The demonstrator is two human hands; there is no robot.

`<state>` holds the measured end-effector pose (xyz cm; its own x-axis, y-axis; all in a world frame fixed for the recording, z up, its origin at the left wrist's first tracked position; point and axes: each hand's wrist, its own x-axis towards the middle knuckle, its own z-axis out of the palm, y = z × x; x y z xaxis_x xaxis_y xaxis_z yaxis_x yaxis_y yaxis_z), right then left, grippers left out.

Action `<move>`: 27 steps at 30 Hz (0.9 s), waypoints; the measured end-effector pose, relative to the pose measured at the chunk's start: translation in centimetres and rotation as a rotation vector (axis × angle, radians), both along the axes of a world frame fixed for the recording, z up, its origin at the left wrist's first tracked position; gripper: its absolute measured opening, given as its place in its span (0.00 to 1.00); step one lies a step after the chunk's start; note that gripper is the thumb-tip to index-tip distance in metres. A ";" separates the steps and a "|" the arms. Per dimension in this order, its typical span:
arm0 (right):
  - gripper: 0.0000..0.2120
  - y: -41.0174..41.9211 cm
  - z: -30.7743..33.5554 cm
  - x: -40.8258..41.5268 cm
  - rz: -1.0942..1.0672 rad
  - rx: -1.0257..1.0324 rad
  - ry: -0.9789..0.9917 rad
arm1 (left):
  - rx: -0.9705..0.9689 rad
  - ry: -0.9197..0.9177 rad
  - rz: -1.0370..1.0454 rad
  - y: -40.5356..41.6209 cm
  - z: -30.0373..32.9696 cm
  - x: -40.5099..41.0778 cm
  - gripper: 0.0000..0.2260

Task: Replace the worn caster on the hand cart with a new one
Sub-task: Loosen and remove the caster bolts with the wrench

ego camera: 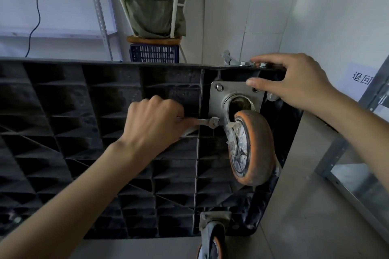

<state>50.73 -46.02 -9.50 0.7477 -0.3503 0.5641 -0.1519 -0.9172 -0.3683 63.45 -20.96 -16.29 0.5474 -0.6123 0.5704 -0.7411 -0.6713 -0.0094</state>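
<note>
The hand cart stands on its side, its black ribbed underside facing me. A worn orange caster hangs from a steel mounting plate at the upper right corner. My left hand grips a metal wrench whose open jaw sits on the plate's lower left bolt. My right hand holds the cart's top edge, thumb pressing the plate's upper right corner. Loose nuts lie on the top edge by my fingertips.
A second orange caster is mounted at the cart's lower corner. Behind the cart stand a blue crate, a white ladder frame and a slotted-angle rack. A grey metal frame leans at the right on the tiled floor.
</note>
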 end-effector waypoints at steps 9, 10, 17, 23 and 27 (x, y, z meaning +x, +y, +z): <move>0.27 0.2 0.0 -0.1 0.005 0.018 -0.003 | -0.414 0.604 -0.153 -2.6 -9.7 -4.7 0.24; 0.27 0.2 0.0 -0.1 0.007 0.015 -0.004 | -0.501 0.833 -0.223 -3.0 -9.7 -5.1 0.24; 0.34 -0.2 -0.2 0.1 0.020 0.009 -0.010 | -0.574 0.793 -0.254 -1.4 -10.9 -5.4 0.23; 0.32 -0.3 -0.2 0.1 0.019 0.000 -0.017 | -0.429 0.393 -0.126 0.5 -7.7 -2.8 0.23; 0.28 -0.3 -0.1 0.0 0.009 0.007 -0.016 | -0.288 0.304 -0.101 0.4 -5.6 -1.6 0.24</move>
